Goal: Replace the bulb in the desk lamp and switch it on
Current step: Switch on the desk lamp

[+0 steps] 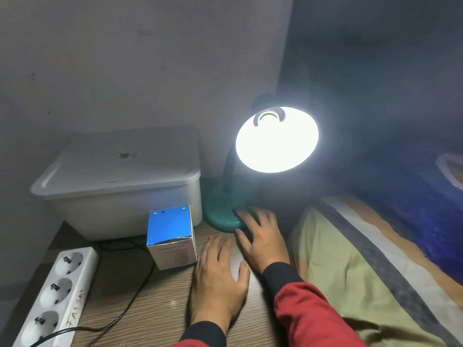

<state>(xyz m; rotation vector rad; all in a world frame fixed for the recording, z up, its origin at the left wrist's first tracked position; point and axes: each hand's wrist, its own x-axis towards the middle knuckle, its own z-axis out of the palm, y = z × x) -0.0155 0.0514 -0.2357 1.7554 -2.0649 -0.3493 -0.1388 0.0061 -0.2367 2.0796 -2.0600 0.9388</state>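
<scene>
The desk lamp [250, 166] stands lit at the back of the wooden surface [155, 304], its shade glaring white, its teal base [220, 211] just beside a white plastic tub [120, 186]. My right hand [263, 239] rests on that base with an empty, loose grip, fingertips at the dark switch. My left hand [220, 279] lies flat and open, holding nothing, near a blue-topped bulb box [171, 236], with a 3-socket power strip [55, 294] at the left edge.

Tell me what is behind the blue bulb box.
Behind the bulb box stands a lidded white plastic container, with a black cable at its foot. The container's contents are hidden by its lid.
</scene>
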